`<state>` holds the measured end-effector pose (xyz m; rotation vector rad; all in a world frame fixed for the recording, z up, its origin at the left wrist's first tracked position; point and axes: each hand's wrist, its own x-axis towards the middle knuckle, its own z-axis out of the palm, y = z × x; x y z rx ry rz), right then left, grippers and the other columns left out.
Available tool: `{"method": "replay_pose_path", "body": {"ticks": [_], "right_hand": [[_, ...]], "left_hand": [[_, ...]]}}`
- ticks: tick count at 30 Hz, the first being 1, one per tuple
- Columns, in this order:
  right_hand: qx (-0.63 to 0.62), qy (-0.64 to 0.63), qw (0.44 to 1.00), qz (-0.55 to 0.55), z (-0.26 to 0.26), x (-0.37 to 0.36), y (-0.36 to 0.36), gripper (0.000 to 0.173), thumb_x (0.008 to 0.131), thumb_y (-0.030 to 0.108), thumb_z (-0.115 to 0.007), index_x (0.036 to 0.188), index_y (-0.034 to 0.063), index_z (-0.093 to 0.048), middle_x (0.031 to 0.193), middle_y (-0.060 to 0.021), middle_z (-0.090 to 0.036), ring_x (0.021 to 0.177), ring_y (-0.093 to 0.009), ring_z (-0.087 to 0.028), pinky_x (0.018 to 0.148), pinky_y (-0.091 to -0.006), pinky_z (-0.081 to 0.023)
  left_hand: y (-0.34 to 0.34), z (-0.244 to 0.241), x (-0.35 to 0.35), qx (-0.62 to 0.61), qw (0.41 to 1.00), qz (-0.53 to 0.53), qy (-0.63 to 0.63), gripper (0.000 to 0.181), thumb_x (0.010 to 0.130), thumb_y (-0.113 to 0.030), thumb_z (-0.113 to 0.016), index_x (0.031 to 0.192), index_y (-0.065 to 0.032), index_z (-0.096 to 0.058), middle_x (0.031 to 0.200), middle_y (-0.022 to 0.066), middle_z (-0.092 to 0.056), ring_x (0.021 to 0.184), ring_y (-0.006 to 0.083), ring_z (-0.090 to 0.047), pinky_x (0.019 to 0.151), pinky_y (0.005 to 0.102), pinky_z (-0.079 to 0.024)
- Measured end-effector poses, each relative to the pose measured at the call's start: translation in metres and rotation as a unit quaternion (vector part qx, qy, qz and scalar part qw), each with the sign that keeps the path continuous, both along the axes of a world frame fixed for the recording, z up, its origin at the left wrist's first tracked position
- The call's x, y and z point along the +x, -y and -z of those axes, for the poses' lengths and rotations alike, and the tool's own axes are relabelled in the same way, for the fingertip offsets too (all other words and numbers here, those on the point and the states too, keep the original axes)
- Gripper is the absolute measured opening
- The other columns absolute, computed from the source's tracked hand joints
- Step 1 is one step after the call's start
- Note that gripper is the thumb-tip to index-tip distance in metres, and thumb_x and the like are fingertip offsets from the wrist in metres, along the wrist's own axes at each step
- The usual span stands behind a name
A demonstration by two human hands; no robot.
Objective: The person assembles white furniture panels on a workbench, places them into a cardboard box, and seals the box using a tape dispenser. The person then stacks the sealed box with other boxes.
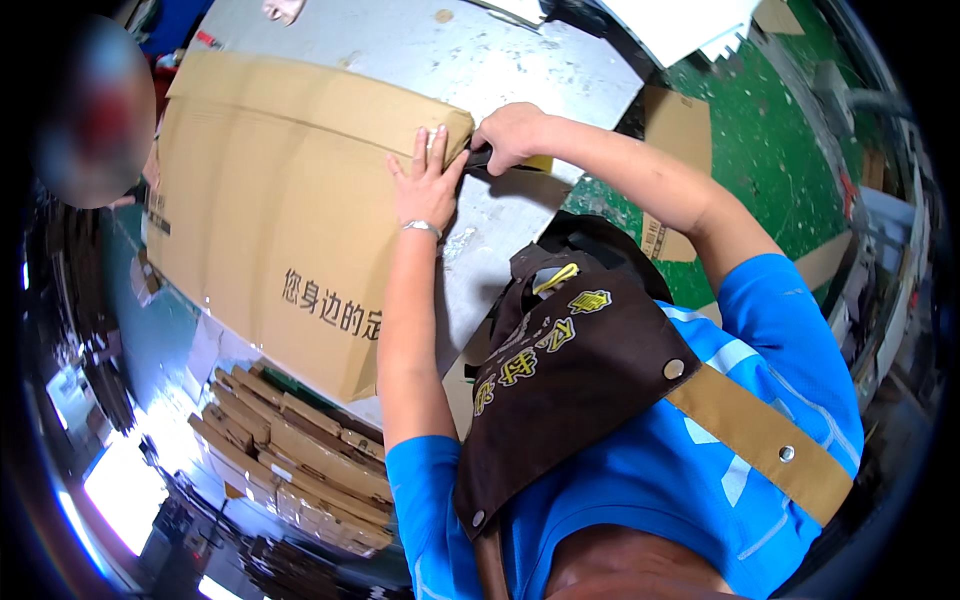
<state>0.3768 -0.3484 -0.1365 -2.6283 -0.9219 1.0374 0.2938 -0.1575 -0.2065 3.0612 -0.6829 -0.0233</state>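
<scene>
A large brown cardboard carton (300,187) with printed writing lies before me on a grey worktable (517,75). My left hand (429,180) rests flat on its top, near the corner closest to the other hand, fingers spread. Just past that corner, my right hand (514,139) is closed around a black hand tool (477,160). The tool's tip meets the carton's end edge, and a yellow part (538,163) shows beneath my wrist. My fingers and forearm hide most of the tool, so its exact kind cannot be told.
Another person (97,112) stands at the carton's far left end. Stacked flat cartons (300,457) lie below the table's near side. Cardboard pieces (679,127) lie on the green floor (757,142) to the right. White boards (682,26) are at the top.
</scene>
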Motion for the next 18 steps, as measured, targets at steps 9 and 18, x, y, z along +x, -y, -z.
{"method": "replay_pose_path", "body": {"ticks": [9,18], "right_hand": [[-0.117,0.159,0.960,-0.197,-0.004,-0.040,-0.056,0.022,0.075,0.014,-0.068,0.095,0.0085,-0.074,0.095,-0.0109,-0.071,0.088,-0.024,-0.070,0.074,-0.0329,-0.055],[0.051,0.104,0.983,0.139,-0.002,-0.108,0.045,0.059,0.069,0.033,-0.066,0.126,0.0241,-0.059,0.091,-0.0162,-0.064,0.087,-0.032,-0.064,0.077,-0.0405,-0.052]], "left_hand": [[-0.008,0.004,-0.023,0.037,0.998,-0.043,-0.018,0.055,0.088,-0.011,-0.047,0.138,-0.0340,-0.045,0.159,-0.0013,-0.014,0.147,0.0246,-0.010,0.109,0.0698,-0.013],[-0.122,0.003,-0.197,-0.078,0.977,-0.155,0.121,0.056,0.075,-0.010,-0.065,0.127,-0.0314,-0.058,0.142,0.0097,-0.043,0.132,0.0279,-0.039,0.103,0.0525,-0.033]]}}
